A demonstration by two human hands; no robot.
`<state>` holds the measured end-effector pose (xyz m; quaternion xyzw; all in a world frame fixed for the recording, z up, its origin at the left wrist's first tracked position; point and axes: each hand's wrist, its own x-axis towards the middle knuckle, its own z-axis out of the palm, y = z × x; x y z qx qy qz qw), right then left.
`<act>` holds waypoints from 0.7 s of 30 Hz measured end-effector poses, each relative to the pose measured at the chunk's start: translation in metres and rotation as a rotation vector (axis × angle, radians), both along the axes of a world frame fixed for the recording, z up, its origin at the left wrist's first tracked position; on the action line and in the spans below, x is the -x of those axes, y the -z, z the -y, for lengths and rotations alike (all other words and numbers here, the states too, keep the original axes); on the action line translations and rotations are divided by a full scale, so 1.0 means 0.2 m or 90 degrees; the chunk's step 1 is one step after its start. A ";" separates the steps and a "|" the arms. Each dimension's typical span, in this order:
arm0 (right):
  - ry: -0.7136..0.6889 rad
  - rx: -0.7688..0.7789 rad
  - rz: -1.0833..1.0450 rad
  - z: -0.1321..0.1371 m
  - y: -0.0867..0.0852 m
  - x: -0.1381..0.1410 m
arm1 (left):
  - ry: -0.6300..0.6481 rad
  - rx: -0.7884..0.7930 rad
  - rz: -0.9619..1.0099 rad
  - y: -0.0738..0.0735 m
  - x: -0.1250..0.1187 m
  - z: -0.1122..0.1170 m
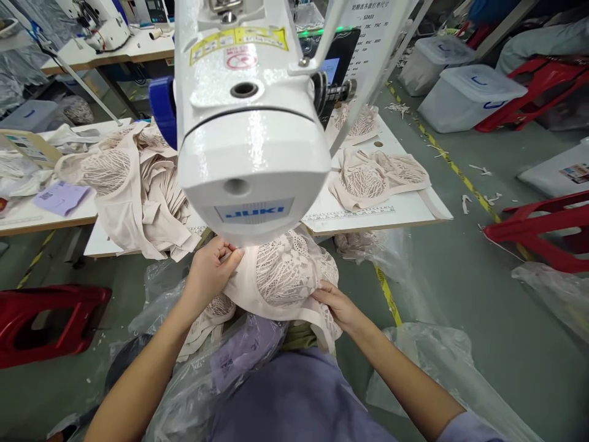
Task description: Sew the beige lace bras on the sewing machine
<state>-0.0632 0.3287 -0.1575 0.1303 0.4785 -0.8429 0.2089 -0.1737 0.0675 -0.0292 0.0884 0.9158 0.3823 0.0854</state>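
A beige lace bra [283,276] is stretched between my two hands, just below the head of a white sewing machine [253,153]. My left hand [214,270] pinches the bra's upper left edge near the machine. On the other side, my right hand [338,304] grips the lace by the lower right of the cup, its thumb hidden. The needle area is out of sight behind the machine head. More beige bra pieces [216,310] lie in my lap below the left hand, next to clear plastic and a purple paper [248,347].
Beige bras are heaped on the table at left [138,190]; another bra [372,178] lies at right by a ruler strip [350,213]. Red stools [50,294] and lidded plastic boxes [469,92] stand on the floor. Plastic sheeting [427,356] hangs at my right.
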 end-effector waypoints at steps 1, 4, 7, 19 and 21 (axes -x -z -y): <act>0.011 -0.001 0.003 -0.01 -0.02 -0.01 | 0.006 0.002 -0.013 0.00 0.00 0.00; 0.018 -0.014 -0.011 -0.03 -0.10 -0.03 | 0.004 0.029 -0.073 0.01 -0.01 0.03; 0.018 -0.044 -0.063 -0.06 -0.20 -0.03 | 0.006 0.074 -0.185 -0.01 -0.07 0.03; -0.520 -0.451 -0.547 0.04 -0.77 0.07 | 0.519 0.117 -0.136 -0.17 -0.39 -0.22; -0.499 -0.514 -0.535 0.06 -0.77 0.09 | 0.435 0.122 0.009 -0.12 -0.33 -0.19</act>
